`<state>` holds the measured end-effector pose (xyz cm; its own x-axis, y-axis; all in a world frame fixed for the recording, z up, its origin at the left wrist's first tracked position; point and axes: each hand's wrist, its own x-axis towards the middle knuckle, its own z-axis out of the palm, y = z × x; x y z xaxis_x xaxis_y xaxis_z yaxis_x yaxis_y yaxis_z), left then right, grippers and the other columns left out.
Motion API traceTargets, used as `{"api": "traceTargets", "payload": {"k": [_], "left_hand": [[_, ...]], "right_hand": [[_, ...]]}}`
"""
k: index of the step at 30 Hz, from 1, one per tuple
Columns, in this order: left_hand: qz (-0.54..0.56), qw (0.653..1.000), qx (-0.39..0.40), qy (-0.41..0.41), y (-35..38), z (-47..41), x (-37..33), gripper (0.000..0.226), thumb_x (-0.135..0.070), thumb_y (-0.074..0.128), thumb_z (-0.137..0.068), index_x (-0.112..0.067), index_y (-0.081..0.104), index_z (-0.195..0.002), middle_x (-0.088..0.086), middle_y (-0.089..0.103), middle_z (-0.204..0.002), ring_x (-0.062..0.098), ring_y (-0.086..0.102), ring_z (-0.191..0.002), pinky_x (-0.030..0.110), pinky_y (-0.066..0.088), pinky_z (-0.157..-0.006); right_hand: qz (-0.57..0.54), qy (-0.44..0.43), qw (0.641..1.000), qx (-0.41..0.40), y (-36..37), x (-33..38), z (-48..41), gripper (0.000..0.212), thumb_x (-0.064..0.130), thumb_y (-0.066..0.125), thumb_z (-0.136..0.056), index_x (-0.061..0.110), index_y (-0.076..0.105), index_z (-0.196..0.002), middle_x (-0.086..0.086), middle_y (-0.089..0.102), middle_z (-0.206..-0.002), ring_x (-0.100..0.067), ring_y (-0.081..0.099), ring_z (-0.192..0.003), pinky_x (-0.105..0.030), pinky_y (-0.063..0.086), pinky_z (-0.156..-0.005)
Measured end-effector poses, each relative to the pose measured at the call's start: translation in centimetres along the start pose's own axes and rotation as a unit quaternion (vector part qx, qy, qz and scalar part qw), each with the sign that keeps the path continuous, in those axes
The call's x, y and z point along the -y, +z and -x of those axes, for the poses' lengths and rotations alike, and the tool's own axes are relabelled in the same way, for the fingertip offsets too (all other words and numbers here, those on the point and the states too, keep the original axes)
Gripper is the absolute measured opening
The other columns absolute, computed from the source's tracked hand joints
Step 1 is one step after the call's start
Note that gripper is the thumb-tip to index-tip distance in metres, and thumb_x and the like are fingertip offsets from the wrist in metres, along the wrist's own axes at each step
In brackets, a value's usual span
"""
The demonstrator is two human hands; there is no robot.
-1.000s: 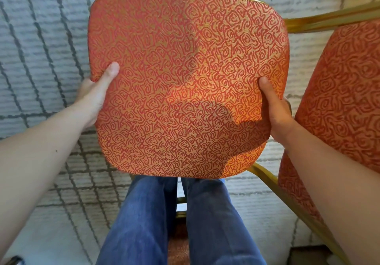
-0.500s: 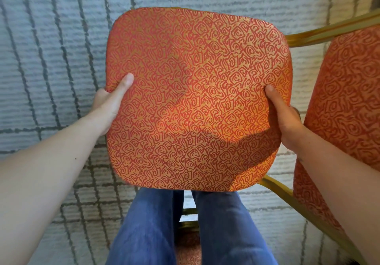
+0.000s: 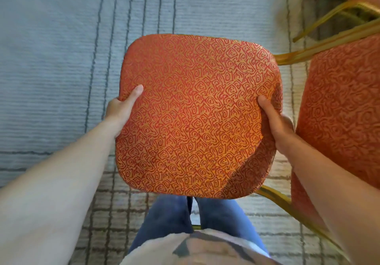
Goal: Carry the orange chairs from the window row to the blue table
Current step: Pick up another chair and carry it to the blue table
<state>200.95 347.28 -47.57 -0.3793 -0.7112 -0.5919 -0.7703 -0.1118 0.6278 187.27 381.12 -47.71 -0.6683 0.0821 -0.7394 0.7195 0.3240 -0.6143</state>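
Note:
An orange chair with a swirl-patterned seat (image 3: 197, 116) fills the middle of the head view, seen from above and held off the carpet in front of my legs. My left hand (image 3: 121, 110) grips the seat's left edge, thumb lying on top of the cushion. My right hand (image 3: 275, 124) grips the right edge the same way, thumb on top. The fingers of both hands are hidden under the seat. The chair's gold frame (image 3: 292, 57) shows past the seat's far right corner.
The orange padded back (image 3: 341, 108) of the chair stands close at the right, its gold tubing (image 3: 287, 207) running below my right arm. More gold legs (image 3: 329, 15) show at the top right. Grey lined carpet (image 3: 51, 69) spreads left and ahead.
The view has tipped further down, so the seat sits lower in the frame and my shirt shows. Both hands keep the same grip on the seat edges.

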Motion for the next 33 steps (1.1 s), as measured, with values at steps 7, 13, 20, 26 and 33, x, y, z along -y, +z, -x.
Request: {"api": "traceTargets", "payload": {"k": [7, 13, 20, 26, 33], "left_hand": [[0.032, 0.999, 0.015, 0.004, -6.4, 5.1, -1.9, 0.071, -0.063, 0.061, -0.08, -0.005, 0.062, -0.12, 0.009, 0.06, -0.103, 0.021, 0.054, -0.09, 0.03, 0.04, -0.079], [0.04, 0.999, 0.026, -0.004, -9.4, 5.5, 0.3, 0.075, -0.069, 0.066, -0.07, -0.009, 0.067, -0.115, 0.015, 0.068, -0.109, 0.029, 0.064, -0.097, 0.037, 0.05, -0.089], [0.033, 0.999, 0.023, 0.012, -11.5, 5.1, -0.3, 0.081, -0.073, 0.064, -0.068, -0.009, 0.065, -0.116, 0.014, 0.067, -0.11, 0.027, 0.062, -0.1, 0.035, 0.048, -0.091], [0.033, 0.998, 0.025, 0.048, -13.8, 3.1, -6.4, 0.091, -0.086, 0.062, -0.052, -0.013, 0.068, -0.106, 0.01, 0.068, -0.102, 0.025, 0.064, -0.096, 0.038, 0.05, -0.094], [0.051, 0.997, 0.046, 0.044, -10.2, -0.8, -11.9, 0.078, -0.075, 0.066, -0.065, -0.014, 0.065, -0.114, 0.009, 0.067, -0.106, 0.025, 0.063, -0.097, 0.033, 0.049, -0.09]], "right_hand": [[0.008, -0.034, 0.999, 0.015, -0.4, 3.8, 7.7, 0.064, 0.066, 0.076, -0.069, 0.019, 0.068, -0.112, -0.002, 0.071, -0.098, -0.023, 0.067, -0.098, -0.033, 0.05, -0.092], [0.019, -0.014, 0.999, 0.043, 0.8, 1.3, 10.0, 0.106, 0.082, 0.077, -0.035, 0.016, 0.071, -0.116, -0.004, 0.075, -0.1, -0.023, 0.07, -0.096, -0.04, 0.051, -0.101], [0.01, -0.048, 0.997, 0.065, 2.6, 2.1, 10.2, 0.104, 0.082, 0.074, -0.038, 0.019, 0.069, -0.121, -0.002, 0.075, -0.105, -0.022, 0.069, -0.1, -0.039, 0.048, -0.103], [-0.01, -0.09, 0.993, 0.082, 4.2, 7.0, 9.0, 0.098, 0.082, 0.075, -0.045, 0.023, 0.069, -0.122, 0.001, 0.076, -0.106, -0.022, 0.07, -0.101, -0.041, 0.048, -0.105], [-0.018, -0.077, 0.993, 0.087, 4.0, 11.6, 3.0, 0.108, 0.088, 0.075, -0.035, 0.024, 0.069, -0.122, 0.0, 0.077, -0.105, -0.025, 0.071, -0.1, -0.044, 0.049, -0.104]]}}
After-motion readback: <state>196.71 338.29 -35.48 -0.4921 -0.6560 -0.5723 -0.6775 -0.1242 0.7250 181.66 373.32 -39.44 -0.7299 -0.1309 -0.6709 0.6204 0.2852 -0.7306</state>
